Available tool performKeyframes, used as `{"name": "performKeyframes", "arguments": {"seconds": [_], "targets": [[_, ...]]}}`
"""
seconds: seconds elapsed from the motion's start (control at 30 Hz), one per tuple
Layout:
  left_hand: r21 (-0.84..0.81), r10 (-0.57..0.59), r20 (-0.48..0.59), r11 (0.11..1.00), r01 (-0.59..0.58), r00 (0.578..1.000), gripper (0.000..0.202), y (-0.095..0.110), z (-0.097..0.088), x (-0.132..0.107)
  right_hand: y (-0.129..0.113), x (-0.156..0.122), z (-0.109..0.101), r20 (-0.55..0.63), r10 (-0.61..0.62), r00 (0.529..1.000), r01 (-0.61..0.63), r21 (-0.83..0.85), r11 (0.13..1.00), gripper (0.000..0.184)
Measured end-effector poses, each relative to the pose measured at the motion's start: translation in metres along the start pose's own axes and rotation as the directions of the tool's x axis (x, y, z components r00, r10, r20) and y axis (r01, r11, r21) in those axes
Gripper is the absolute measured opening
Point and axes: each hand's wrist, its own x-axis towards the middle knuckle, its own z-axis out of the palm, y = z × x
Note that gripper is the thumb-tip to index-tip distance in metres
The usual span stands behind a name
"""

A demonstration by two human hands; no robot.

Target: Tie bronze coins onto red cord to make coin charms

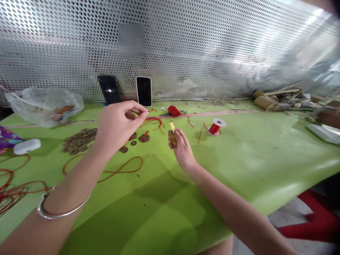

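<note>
My left hand [119, 122] is raised over the table with thumb and forefinger pinched on a thin red cord [152, 110], whose end pokes out past the fingertips. In my right hand [183, 148] a small yellow lighter [172, 134] is gripped upright, apart from the cord. Below the left hand lie round coins with holes [145, 137], some with red cord through them. A heap of similar brown coins [79, 141] sits left of the forearm. Cut red cords [156, 122] lie behind, partly hidden by the left hand.
A spool of red cord [215, 128] stands to the right; a red bundle [174, 111] lies behind. Two phones [144, 91] lean on the perforated metal panel [186, 46]. Left are a plastic bag [47, 104], a white case [27, 146] and loose cord [16, 191]. Another person's hand [329, 118] is far right.
</note>
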Motion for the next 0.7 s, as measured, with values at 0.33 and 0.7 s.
{"name": "performKeyframes", "arguments": {"seconds": [0.33, 0.7], "targets": [[-0.041, -0.014, -0.036, 0.999, 0.013, 0.999, 0.012, 0.000, 0.000, 0.000, -0.009, -0.005, 0.008, 0.123, 0.295, 0.948, -0.315, 0.207, 0.926, 0.041], [-0.034, -0.040, -0.016, 0.999, 0.039, 0.999, 0.011, 0.002, 0.003, -0.001, -0.013, -0.007, 0.011, 0.156, 0.529, 0.834, -0.551, 0.197, 0.811, 0.057]]}}
